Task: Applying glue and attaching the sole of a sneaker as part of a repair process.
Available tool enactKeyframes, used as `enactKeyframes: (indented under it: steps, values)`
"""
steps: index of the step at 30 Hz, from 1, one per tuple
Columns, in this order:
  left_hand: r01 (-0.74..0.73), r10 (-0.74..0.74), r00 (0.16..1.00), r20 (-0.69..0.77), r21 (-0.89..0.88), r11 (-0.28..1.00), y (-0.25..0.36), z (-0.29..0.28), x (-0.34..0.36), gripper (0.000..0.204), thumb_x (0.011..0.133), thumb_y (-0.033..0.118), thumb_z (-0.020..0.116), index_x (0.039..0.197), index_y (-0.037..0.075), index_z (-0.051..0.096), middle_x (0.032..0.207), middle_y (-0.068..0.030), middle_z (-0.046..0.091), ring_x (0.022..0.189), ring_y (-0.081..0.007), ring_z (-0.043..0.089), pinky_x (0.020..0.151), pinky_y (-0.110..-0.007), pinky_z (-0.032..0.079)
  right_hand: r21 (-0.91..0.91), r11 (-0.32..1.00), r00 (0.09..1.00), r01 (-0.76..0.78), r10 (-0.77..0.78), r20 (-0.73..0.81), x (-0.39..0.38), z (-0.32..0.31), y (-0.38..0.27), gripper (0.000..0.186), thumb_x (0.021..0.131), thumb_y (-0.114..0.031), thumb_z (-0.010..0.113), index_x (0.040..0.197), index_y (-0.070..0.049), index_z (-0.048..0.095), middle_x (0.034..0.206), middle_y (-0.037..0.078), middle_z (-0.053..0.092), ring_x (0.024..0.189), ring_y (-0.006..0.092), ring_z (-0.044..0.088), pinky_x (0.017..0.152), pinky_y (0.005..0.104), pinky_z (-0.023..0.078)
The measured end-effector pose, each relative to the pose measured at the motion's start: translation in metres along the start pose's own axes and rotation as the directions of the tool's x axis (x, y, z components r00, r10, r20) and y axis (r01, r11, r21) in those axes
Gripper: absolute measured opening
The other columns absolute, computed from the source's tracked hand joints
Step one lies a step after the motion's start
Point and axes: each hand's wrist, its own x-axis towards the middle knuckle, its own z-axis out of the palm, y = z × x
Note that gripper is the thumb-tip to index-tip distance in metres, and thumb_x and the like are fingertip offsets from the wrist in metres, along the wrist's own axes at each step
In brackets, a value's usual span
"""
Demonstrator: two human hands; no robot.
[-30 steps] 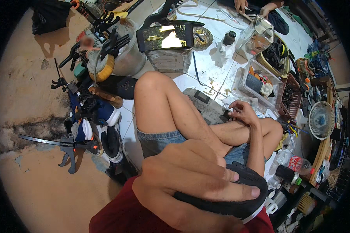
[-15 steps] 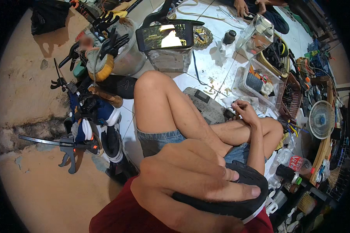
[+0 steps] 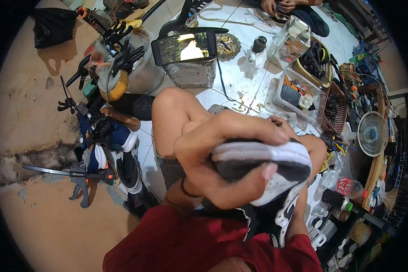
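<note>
My left hand [image 3: 204, 161] grips a black and white sneaker [image 3: 283, 167], raised over my lap, with fingers over its rounded end and the thumb against its near side; the lower part of the shoe hangs toward my red shirt [image 3: 136, 238]. Behind the shoe, my right hand [image 3: 279, 124] is mostly hidden near my bent right leg, its curled fingertips at something small and dark that I cannot make out.
Shoes with clamps [image 3: 79, 190] crowd the left beside a bucket [image 3: 145, 72]. A phone [image 3: 167, 50] rests on a block. Tool bins [image 3: 335, 109], a fan [image 3: 371, 133] and bottles [image 3: 342, 186] line the right. Another person's hands [image 3: 279, 7] work at the top.
My left hand has lifted and turned the shoe, bringing its white edge and upper into view and covering much of my right hand. The other person's hands have shifted.
</note>
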Motion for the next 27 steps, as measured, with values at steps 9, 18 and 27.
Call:
enactKeyframes:
  steps: [9, 18, 27]
  values:
    - [0.074, -0.074, 0.997, -0.025, 0.018, 0.997, 0.012, -0.001, 0.001, 0.028, 0.078, 0.001, 0.071, 0.102, -0.009, 0.063, 0.091, -0.0187, 0.072, 0.081, -0.0219, 0.074, 0.075, -0.028, 0.058, 0.034, 0.999, 1.0, 0.026, -0.027, 0.016, -0.001, 0.003, -0.007, 0.029, 0.093, -0.019, 0.07, 0.073, -0.005, 0.053, 0.063, -0.003, 0.052, 0.056, 0.0056, 0.049, 0.049, 0.0242, 0.04]
    - [-0.129, 0.141, 0.973, 0.184, -0.074, 0.989, 0.021, 0.006, -0.009, 0.02, 0.093, 0.025, 0.068, 0.091, 0.005, 0.063, 0.086, -0.0323, 0.07, 0.057, -0.0313, 0.071, 0.05, -0.034, 0.057, 0.152, 0.986, 0.997, 0.063, -0.068, 0.03, -0.003, 0.0, -0.011, 0.019, 0.092, -0.015, 0.071, 0.083, -0.003, 0.059, 0.077, -0.002, 0.058, 0.066, 0.0069, 0.056, 0.052, 0.0241, 0.048]
    - [-0.336, 0.324, 0.94, -0.104, -0.132, 0.933, 0.025, 0.026, -0.006, 0.017, 0.087, 0.016, 0.069, 0.082, 0.001, 0.071, 0.081, -0.0277, 0.071, 0.047, -0.0225, 0.061, 0.044, -0.027, 0.046, 0.179, 0.983, 0.997, 0.042, -0.052, 0.05, -0.005, -0.007, -0.006, 0.025, 0.09, -0.017, 0.073, 0.074, -0.004, 0.06, 0.069, -0.001, 0.058, 0.065, 0.0073, 0.054, 0.057, 0.0244, 0.044]
